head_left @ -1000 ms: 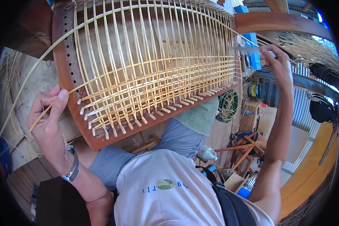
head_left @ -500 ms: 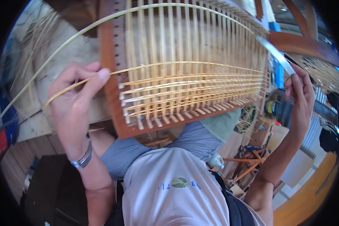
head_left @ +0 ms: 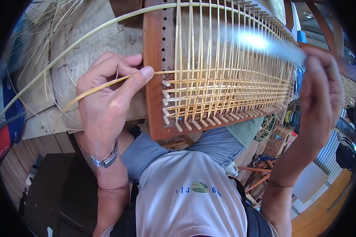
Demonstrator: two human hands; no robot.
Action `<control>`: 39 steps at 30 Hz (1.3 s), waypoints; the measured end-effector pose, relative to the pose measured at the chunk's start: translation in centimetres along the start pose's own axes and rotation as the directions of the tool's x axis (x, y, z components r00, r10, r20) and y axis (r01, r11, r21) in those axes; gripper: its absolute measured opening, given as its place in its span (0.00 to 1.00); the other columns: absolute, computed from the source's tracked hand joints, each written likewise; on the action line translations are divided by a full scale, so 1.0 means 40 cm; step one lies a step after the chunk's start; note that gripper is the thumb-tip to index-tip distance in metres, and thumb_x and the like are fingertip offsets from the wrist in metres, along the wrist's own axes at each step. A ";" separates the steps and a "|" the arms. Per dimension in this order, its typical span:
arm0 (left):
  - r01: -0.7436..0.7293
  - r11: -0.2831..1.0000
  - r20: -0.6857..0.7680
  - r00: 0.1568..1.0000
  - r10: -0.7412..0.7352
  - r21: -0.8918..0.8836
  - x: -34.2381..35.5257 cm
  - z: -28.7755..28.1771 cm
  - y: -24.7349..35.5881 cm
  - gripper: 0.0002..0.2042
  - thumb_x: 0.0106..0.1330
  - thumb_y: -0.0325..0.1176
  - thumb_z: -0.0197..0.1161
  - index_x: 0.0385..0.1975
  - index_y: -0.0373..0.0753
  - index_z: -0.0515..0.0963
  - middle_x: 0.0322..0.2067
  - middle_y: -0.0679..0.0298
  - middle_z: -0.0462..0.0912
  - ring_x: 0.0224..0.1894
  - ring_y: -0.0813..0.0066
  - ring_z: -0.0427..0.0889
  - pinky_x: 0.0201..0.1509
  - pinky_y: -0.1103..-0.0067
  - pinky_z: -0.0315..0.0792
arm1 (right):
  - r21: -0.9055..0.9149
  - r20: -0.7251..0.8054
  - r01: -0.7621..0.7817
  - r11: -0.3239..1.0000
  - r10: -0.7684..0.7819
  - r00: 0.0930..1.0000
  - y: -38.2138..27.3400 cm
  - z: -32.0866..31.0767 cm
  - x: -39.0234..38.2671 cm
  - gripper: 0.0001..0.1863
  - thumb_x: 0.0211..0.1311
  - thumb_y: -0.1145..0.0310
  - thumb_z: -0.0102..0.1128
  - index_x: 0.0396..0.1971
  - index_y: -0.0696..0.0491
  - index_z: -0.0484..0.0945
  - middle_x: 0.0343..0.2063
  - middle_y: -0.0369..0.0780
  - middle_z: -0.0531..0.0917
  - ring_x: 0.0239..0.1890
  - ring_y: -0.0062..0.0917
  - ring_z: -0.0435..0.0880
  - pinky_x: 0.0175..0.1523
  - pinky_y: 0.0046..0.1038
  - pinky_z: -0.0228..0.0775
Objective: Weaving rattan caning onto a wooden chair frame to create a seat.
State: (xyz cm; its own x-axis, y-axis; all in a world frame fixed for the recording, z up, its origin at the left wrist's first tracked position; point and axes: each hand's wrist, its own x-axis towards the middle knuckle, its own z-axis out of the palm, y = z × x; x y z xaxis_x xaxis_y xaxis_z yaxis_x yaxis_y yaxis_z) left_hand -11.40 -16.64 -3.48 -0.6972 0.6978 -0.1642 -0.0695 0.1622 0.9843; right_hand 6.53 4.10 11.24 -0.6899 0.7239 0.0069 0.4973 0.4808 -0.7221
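Observation:
A wooden frame (head_left: 153,106) holds a partly woven lattice of pale cane (head_left: 225,87), with short pegs along its left and lower edges. My left hand (head_left: 106,96), wearing a watch, pinches a yellow cane strip (head_left: 85,94) between thumb and fingers just left of the frame; the strip runs on across the lattice. My right hand (head_left: 320,93) is closed on a long, shiny flat strip (head_left: 269,45), motion-blurred, which slants over the upper right of the lattice. A longer pale cane rod (head_left: 73,41) arcs above my left hand and across the upper lattice.
A plywood surface (head_left: 31,118) with loose cane strands (head_left: 39,27) lies at left, beside a red and blue object (head_left: 4,140). A dark box (head_left: 49,189) stands lower left. Below right are a white jug (head_left: 231,169), wooden pieces (head_left: 257,181) and corrugated sheeting (head_left: 324,158).
The frame appears further right in the picture. My right hand and the shiny strip have swung from beside the frame's right edge to slant over the lattice. My left hand still grips the yellow strip.

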 end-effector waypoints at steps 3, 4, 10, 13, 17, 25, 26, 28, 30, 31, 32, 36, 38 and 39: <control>0.000 1.000 0.014 1.000 0.000 -0.030 0.005 0.000 -0.007 0.07 0.58 0.22 0.71 0.23 0.28 0.79 0.33 0.58 0.82 0.42 0.73 0.83 0.48 0.80 0.74 | -0.037 -0.057 0.022 0.999 -0.024 0.998 0.025 0.050 -0.019 0.12 0.74 0.67 0.54 0.47 0.59 0.80 0.15 0.26 0.69 0.15 0.05 0.60 0.19 0.12 0.45; -0.017 0.999 0.023 1.000 0.017 -0.027 0.006 0.000 -0.010 0.07 0.58 0.22 0.71 0.23 0.28 0.79 0.33 0.58 0.82 0.42 0.73 0.83 0.48 0.80 0.74 | -0.165 0.035 0.034 0.986 -0.028 0.999 0.029 0.058 -0.025 0.13 0.75 0.66 0.54 0.47 0.59 0.80 0.15 0.26 0.69 0.15 0.04 0.59 0.19 0.12 0.44; 0.029 0.996 0.032 0.999 -0.027 -0.082 0.006 -0.004 -0.014 0.06 0.58 0.21 0.71 0.24 0.29 0.80 0.34 0.57 0.82 0.41 0.77 0.82 0.47 0.81 0.74 | -0.054 -0.278 0.004 0.999 -0.019 0.960 0.017 0.010 -0.011 0.11 0.73 0.65 0.57 0.45 0.57 0.81 0.15 0.25 0.67 0.15 0.06 0.59 0.20 0.14 0.45; 0.000 0.999 0.028 1.000 0.001 -0.050 0.003 -0.010 -0.021 0.06 0.58 0.21 0.71 0.25 0.28 0.79 0.35 0.58 0.82 0.40 0.78 0.81 0.47 0.82 0.73 | -0.311 0.053 -0.114 0.944 0.137 0.989 0.024 -0.036 -0.014 0.10 0.70 0.65 0.60 0.43 0.53 0.85 0.16 0.27 0.72 0.16 0.06 0.65 0.20 0.13 0.50; -0.004 0.998 0.039 0.999 0.006 -0.070 0.003 -0.001 -0.016 0.06 0.58 0.21 0.71 0.25 0.28 0.79 0.35 0.58 0.82 0.39 0.78 0.81 0.48 0.82 0.72 | -0.418 0.067 -0.194 0.887 0.244 0.968 0.028 -0.071 -0.012 0.10 0.71 0.66 0.59 0.42 0.55 0.85 0.17 0.27 0.72 0.17 0.06 0.64 0.21 0.14 0.50; -0.001 0.999 0.032 0.999 0.002 -0.033 0.005 -0.006 -0.020 0.08 0.59 0.21 0.71 0.23 0.29 0.77 0.31 0.61 0.79 0.46 0.71 0.82 0.51 0.79 0.71 | -0.317 -0.092 -0.312 0.896 0.298 0.950 0.085 -0.129 -0.014 0.11 0.71 0.64 0.60 0.43 0.55 0.83 0.18 0.25 0.71 0.20 0.05 0.63 0.25 0.13 0.49; -0.010 1.000 0.039 0.999 0.010 -0.002 0.005 -0.008 -0.019 0.08 0.59 0.21 0.71 0.23 0.30 0.77 0.31 0.61 0.79 0.47 0.71 0.82 0.52 0.78 0.70 | -0.323 -0.096 -0.315 0.892 0.300 0.949 0.094 -0.139 -0.020 0.11 0.71 0.64 0.60 0.43 0.55 0.83 0.18 0.25 0.71 0.20 0.05 0.63 0.25 0.13 0.49; -0.006 1.000 0.041 0.999 0.007 -0.012 0.004 -0.006 -0.015 0.08 0.59 0.21 0.71 0.23 0.30 0.77 0.30 0.62 0.78 0.47 0.71 0.82 0.52 0.78 0.70 | -0.393 -0.064 -0.329 0.859 0.332 0.941 0.110 -0.167 -0.026 0.10 0.70 0.64 0.60 0.43 0.53 0.84 0.18 0.26 0.70 0.18 0.07 0.62 0.23 0.14 0.49; -0.006 1.000 0.041 0.999 0.007 -0.021 0.006 -0.002 -0.016 0.08 0.59 0.21 0.71 0.23 0.30 0.77 0.30 0.62 0.78 0.47 0.70 0.82 0.53 0.77 0.70 | -0.338 0.032 -0.383 0.860 0.417 0.908 0.110 -0.171 -0.026 0.10 0.71 0.64 0.60 0.43 0.53 0.84 0.20 0.27 0.71 0.20 0.07 0.63 0.23 0.14 0.50; -0.006 1.000 0.042 0.999 0.007 -0.022 0.008 0.000 -0.016 0.08 0.60 0.21 0.70 0.23 0.30 0.77 0.29 0.62 0.78 0.47 0.70 0.82 0.53 0.77 0.70 | -0.298 -0.089 -0.329 0.896 0.317 0.944 0.122 -0.174 -0.029 0.10 0.71 0.63 0.59 0.43 0.53 0.83 0.20 0.27 0.71 0.20 0.07 0.63 0.24 0.14 0.50; -0.008 1.000 0.046 0.999 0.009 -0.022 0.010 0.000 -0.016 0.07 0.60 0.21 0.70 0.23 0.30 0.78 0.29 0.63 0.78 0.47 0.70 0.82 0.53 0.77 0.69 | -0.264 -0.216 -0.268 0.927 0.214 0.953 0.128 -0.178 -0.033 0.11 0.72 0.63 0.59 0.44 0.53 0.83 0.21 0.27 0.71 0.21 0.07 0.63 0.24 0.14 0.51; 0.003 1.000 0.054 0.999 -0.002 -0.023 0.005 -0.006 -0.024 0.07 0.61 0.21 0.70 0.24 0.30 0.78 0.29 0.62 0.78 0.48 0.69 0.81 0.53 0.77 0.69 | -0.299 -0.131 -0.370 0.880 0.347 0.929 0.146 -0.200 -0.036 0.11 0.72 0.62 0.60 0.44 0.53 0.83 0.20 0.26 0.70 0.20 0.07 0.62 0.25 0.14 0.50; -0.003 1.000 0.038 0.999 0.003 -0.003 0.005 -0.006 -0.025 0.07 0.61 0.22 0.69 0.24 0.30 0.78 0.29 0.63 0.78 0.48 0.69 0.81 0.53 0.77 0.69 | -0.282 -0.221 -0.312 0.907 0.255 0.941 0.169 -0.216 -0.033 0.11 0.72 0.62 0.59 0.43 0.54 0.83 0.20 0.26 0.69 0.21 0.07 0.62 0.25 0.15 0.50; 0.050 0.996 0.039 0.998 -0.047 -0.078 0.004 -0.006 -0.030 0.07 0.62 0.22 0.69 0.25 0.31 0.77 0.30 0.63 0.77 0.49 0.70 0.81 0.53 0.78 0.69 | -0.323 -0.135 -0.361 0.875 0.335 0.932 0.175 -0.224 -0.034 0.11 0.72 0.62 0.59 0.43 0.53 0.83 0.20 0.26 0.69 0.21 0.08 0.62 0.25 0.15 0.49</control>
State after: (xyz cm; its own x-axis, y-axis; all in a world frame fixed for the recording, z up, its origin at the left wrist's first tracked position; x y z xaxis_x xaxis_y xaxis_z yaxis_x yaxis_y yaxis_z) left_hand -11.61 -16.89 -4.66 -0.6646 0.7162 -0.2132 -0.1597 0.1425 0.9768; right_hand 15.66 10.92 12.38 -0.4055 0.9029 -0.1423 0.8542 0.3190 -0.4106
